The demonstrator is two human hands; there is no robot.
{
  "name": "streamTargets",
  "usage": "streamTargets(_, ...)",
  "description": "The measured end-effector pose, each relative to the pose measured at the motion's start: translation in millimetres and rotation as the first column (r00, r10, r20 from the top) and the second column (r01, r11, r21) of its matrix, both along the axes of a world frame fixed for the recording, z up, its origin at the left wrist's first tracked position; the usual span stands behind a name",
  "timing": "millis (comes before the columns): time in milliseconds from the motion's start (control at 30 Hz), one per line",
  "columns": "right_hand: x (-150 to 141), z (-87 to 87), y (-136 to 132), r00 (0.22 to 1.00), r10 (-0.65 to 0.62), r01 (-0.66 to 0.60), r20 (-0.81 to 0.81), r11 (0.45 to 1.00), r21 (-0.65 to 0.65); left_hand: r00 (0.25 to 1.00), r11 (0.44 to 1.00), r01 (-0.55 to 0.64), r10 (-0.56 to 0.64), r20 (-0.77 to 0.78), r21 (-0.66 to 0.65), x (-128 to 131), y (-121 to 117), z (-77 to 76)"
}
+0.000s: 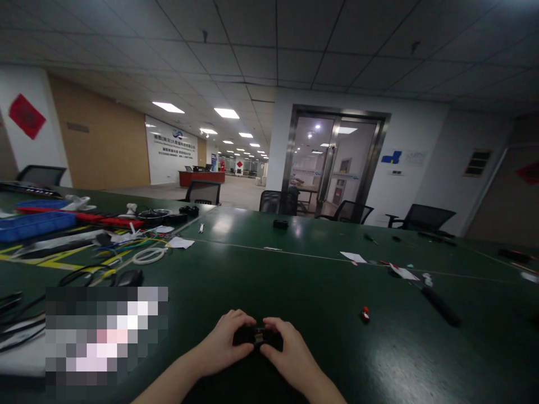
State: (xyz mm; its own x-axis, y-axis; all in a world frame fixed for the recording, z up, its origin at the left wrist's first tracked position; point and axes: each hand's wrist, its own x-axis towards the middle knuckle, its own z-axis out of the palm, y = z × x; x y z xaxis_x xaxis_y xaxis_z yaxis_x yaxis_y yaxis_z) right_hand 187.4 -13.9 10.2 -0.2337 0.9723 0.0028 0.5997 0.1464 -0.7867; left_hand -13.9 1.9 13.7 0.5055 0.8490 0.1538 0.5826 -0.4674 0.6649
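Low in the middle of the view, my left hand [227,343] and my right hand [288,350] face each other over the green table [236,280]. Between them is a small black object [260,335], its kind too dark to make out. Fingers and thumbs of both hands are curled round its two ends, left and right. A lighter, brownish patch shows at its middle, while the ends are hidden by my fingers. Farther off stands another small black block [280,224].
At right lie a small red thing [365,314], a dark rod-like object [440,306] and papers [404,272]. To the left are a black mouse [129,278], a coiled white cable [149,256], tangled wires and a blue tray [36,224]. Chairs [278,202] line the far edge.
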Motion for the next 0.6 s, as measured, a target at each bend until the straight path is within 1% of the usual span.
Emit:
streamTargets(233,-0.8,2.5,-0.5,1.000,-0.005,0.005,-0.001,1.000,-0.014,0.999,1.000,0.012,-0.011,-0.047,0.019,-1.5,-0.8,-0.6)
streamTargets(467,-1.6,5.5,-2.0,1.000,-0.029,0.029,0.004,0.999,-0.016,0.998,1.000,0.021,-0.020,-0.056,0.015,-1.5,-1.6,1.9)
streamTargets(600,-1.9,9.8,-3.6,1.000,0.009,-0.009,0.008,1.000,-0.003,0.997,1.000,0.016,-0.015,-0.071,0.006,-0.7,0.3,0.2)
